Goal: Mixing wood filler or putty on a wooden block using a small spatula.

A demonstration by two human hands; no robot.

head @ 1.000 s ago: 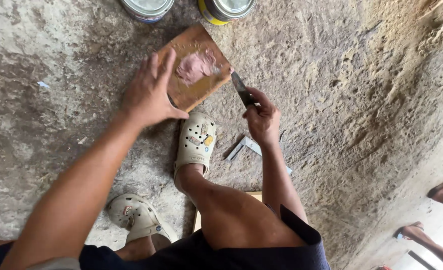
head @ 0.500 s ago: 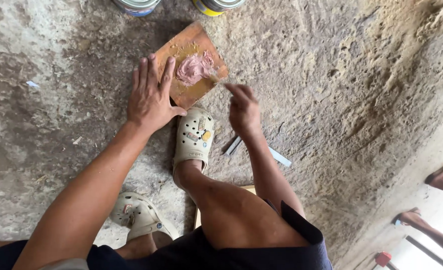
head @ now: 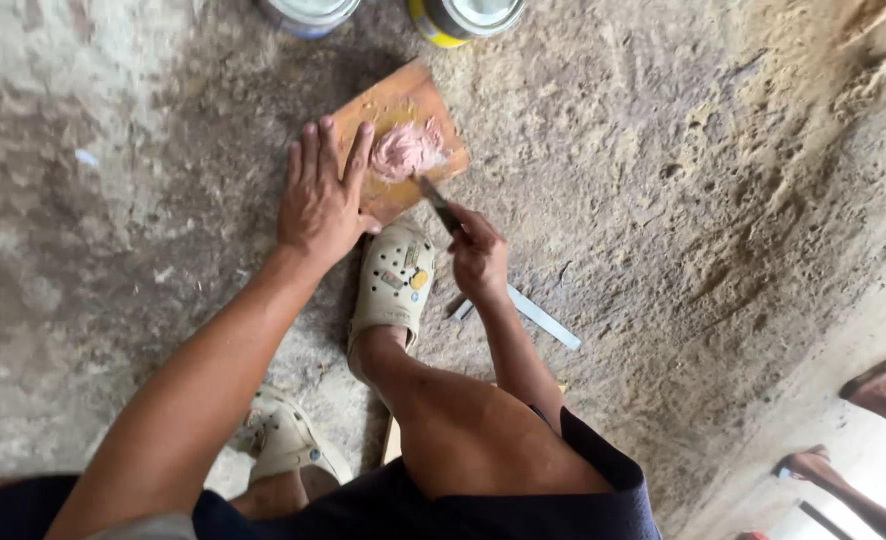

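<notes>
Head view: my left hand lies flat, fingers spread, pressing the near-left edge of the wooden board on the floor. My right hand is closed around a putty knife, its blade reaching the pink putty at the board's centre. Two cans stand beyond the board; a metal strip lies by my beige clog.

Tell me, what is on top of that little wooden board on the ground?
A lump of pink paste sits on the wooden board. The left hand presses flat on its near edge, hiding that part. The right hand holds a knife whose tip meets the paste.
</notes>
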